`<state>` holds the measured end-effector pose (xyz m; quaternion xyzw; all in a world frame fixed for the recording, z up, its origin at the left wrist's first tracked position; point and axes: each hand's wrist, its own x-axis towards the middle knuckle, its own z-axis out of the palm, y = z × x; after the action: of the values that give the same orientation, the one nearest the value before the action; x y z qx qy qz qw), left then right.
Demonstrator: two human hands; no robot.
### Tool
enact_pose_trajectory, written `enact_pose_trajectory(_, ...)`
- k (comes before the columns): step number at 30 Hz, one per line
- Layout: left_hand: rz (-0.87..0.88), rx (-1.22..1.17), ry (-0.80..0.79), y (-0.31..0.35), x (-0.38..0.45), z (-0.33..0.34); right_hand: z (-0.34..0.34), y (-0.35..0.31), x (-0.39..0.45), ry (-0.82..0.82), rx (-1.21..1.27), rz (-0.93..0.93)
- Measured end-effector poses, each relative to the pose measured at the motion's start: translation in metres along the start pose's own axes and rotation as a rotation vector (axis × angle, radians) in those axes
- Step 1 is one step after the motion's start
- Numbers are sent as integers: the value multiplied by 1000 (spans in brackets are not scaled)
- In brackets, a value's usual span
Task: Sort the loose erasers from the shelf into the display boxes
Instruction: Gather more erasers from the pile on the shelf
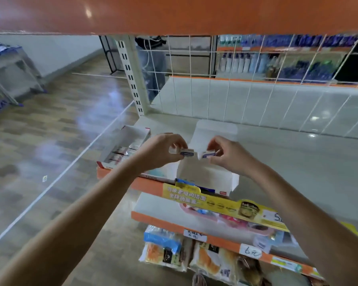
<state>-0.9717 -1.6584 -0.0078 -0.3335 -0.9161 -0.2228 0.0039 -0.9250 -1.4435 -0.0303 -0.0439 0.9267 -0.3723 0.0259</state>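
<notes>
My left hand pinches a small white eraser with a blue sleeve. My right hand pinches a second eraser of the same kind. Both erasers hang side by side, nearly touching, above an open white display box with its lid flap raised at the shelf's front edge. To the left stands another open display box with red trim; several wrapped erasers lie in rows inside it. The white box's inside is mostly hidden by my hands.
The white shelf stretches away to the right, backed by a wire grid. An orange shelf hangs overhead. Lower shelves hold a yellow sign strip, price tags and packaged bread. Open floor lies to the left.
</notes>
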Motion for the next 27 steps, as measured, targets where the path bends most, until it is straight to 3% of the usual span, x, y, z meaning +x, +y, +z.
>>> enact_pose_trajectory(6, 28, -17, -113, -18, 17, -7, 12, -1, 3, -101, -40, 77)
enact_pose_trajectory(18, 160, -79, -307, -25, 43, -7, 34, -20, -6, -58, -45, 203)
enact_pose_trajectory(27, 211, -59, -368, -22, 54, 0, 49, -17, -9, -40, 35, 239)
